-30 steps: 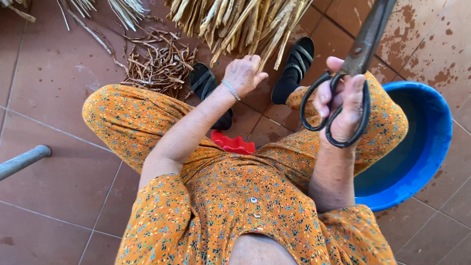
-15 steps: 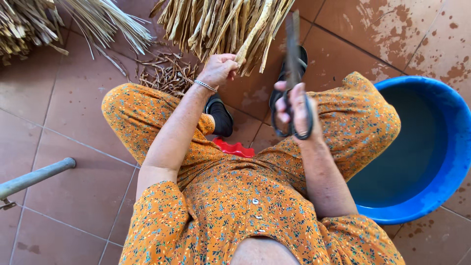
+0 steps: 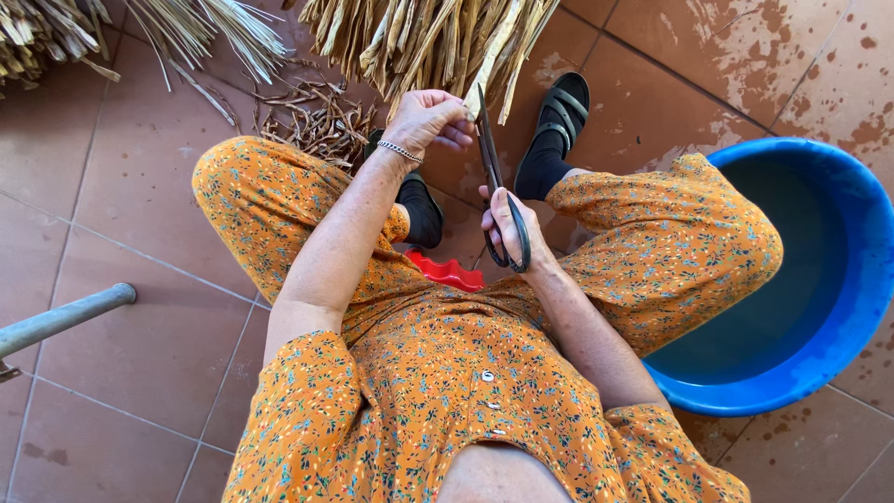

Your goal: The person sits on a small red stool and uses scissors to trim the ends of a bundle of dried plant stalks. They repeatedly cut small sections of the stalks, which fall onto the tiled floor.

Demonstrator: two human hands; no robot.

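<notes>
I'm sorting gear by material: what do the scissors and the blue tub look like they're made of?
The scissors, held in the right hand, look like dark metal: thin rigid blades, dull and possibly tarnished, with black loop handles whose material is unclear. The blue tub looks like moulded plastic: uniform colour, smooth rounded rim with a soft sheen.

Sunlit terracotta tile floor (image 3: pixel 121 196), damp-stained in places.
</notes>
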